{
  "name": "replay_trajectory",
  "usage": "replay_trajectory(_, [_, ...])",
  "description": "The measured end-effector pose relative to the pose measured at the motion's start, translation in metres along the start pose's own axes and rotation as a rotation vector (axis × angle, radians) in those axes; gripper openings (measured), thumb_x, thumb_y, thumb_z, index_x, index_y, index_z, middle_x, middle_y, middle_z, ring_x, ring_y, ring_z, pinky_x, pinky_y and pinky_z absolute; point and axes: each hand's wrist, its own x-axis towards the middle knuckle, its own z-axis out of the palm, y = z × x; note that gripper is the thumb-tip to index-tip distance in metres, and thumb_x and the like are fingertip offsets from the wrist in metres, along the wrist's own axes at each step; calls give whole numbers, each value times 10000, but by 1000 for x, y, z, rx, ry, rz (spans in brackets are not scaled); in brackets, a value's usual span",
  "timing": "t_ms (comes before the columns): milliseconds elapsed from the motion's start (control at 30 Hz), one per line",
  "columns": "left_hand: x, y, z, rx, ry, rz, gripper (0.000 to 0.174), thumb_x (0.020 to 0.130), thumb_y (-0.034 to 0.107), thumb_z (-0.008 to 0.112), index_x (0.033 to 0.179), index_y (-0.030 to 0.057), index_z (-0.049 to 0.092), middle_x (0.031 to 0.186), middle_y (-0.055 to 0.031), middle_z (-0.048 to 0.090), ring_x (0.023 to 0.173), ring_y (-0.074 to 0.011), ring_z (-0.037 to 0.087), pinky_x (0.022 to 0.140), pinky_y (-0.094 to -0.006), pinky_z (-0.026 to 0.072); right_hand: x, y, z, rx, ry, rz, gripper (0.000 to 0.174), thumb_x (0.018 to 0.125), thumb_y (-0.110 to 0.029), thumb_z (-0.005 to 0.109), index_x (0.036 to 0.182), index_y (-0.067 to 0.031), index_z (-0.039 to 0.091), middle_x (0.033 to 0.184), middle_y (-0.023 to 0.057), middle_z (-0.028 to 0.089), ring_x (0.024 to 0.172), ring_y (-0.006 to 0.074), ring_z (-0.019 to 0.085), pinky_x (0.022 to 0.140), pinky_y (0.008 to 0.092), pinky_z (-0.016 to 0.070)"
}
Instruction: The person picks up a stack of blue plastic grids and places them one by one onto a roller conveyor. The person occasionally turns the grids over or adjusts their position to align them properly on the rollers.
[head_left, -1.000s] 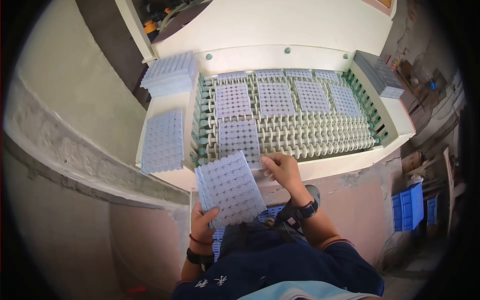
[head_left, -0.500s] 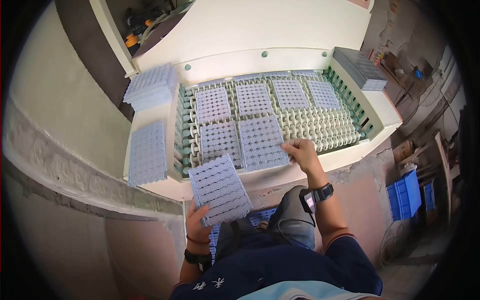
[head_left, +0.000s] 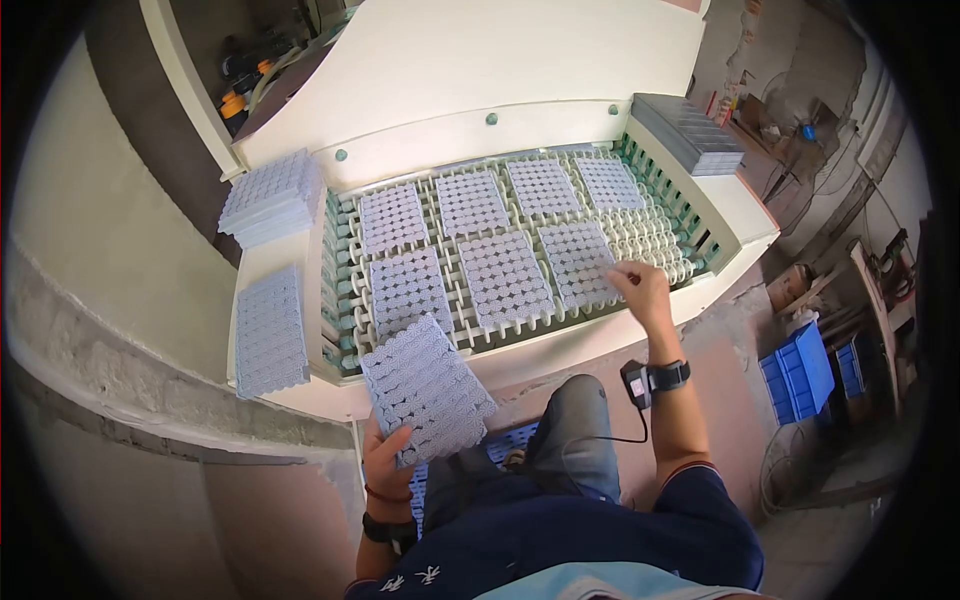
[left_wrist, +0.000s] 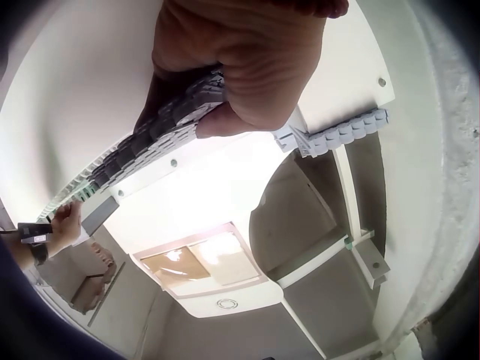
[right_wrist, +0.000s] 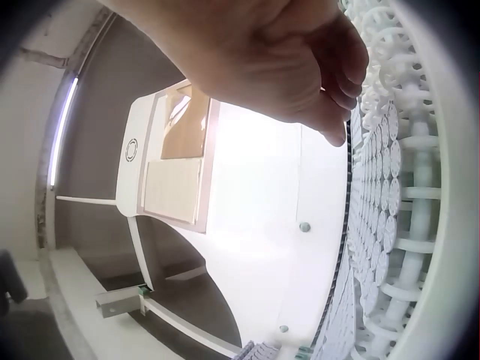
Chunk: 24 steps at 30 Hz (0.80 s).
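A big cream machine [head_left: 480, 60] is standing in front of the person, and white rollers [head_left: 650, 232] are filling its bed. Bumpy pale blue sheets are lying flat on them: four in the far row, three in the near row.

The left hand [head_left: 385, 462] is holding a bundle of blue sheets [head_left: 425, 388] in front of the near edge, thumb on top and fingers tucked under. The right hand [head_left: 646, 298] is reaching over the near right side. Its fingers are bending in, with the tips right by the edge of the last near sheet [head_left: 577, 264]; I cannot tell if they are pinching it.

On the left ledge, a tall blue pile [head_left: 270, 197] is sitting far back, and more blue sheets [head_left: 270, 335] are lying nearer. A grey stack [head_left: 690, 135] is resting on the far right corner. Three green knobs [head_left: 491, 119] are lining the machine's front panel.

A pale wall [head_left: 110, 220] is rising at the left. Blue bins [head_left: 797, 373] are standing at the right, near a pinkish floor [head_left: 725, 385]. A light tube [right_wrist: 63, 131] is glowing in the right wrist view.
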Motion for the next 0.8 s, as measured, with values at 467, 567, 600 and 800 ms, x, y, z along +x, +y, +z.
replay_trajectory(467, [-3, 4, 7, -60, -40, -19, 566, 773, 21, 491, 1309, -72, 334, 1222, -229, 498, 1108, -334, 527, 947, -439, 432, -20, 8, -4, 627, -249, 210, 222, 850, -178, 633, 846, 44, 649, 584, 22, 570, 448, 73, 502, 422, 204, 419])
replay_trajectory(567, [-9, 9, -2, -87, -35, -22, 588, 753, 60, 461, 1305, -93, 327, 1229, -246, 486, 1119, -356, 515, 953, -445, 427, 32, 61, -49, 429, 23, 237, 210, 835, -169, 627, 827, 39, 662, 564, 44, 572, 453, 90, 510, 429, 223, 402])
replay_trajectory(600, [-10, 8, -3, -119, -38, -27, 590, 749, 66, 458, 1301, -99, 329, 1230, -250, 484, 1118, -362, 514, 951, -444, 427, 46, 84, -58, 337, 67, 236, 215, 818, -175, 634, 813, 37, 670, 564, 68, 585, 467, 114, 530, 449, 251, 421])
replay_trajectory(800, [-12, 0, -2, 34, -49, -37, 712, 699, 164, 543, 1316, -99, 305, 1241, -256, 471, 1115, -360, 512, 954, -426, 409, 67, 110, -68, -286, 141, 172, 241, 726, -245, 671, 824, -27, 697, 673, 174, 630, 619, 274, 624, 618, 377, 477])
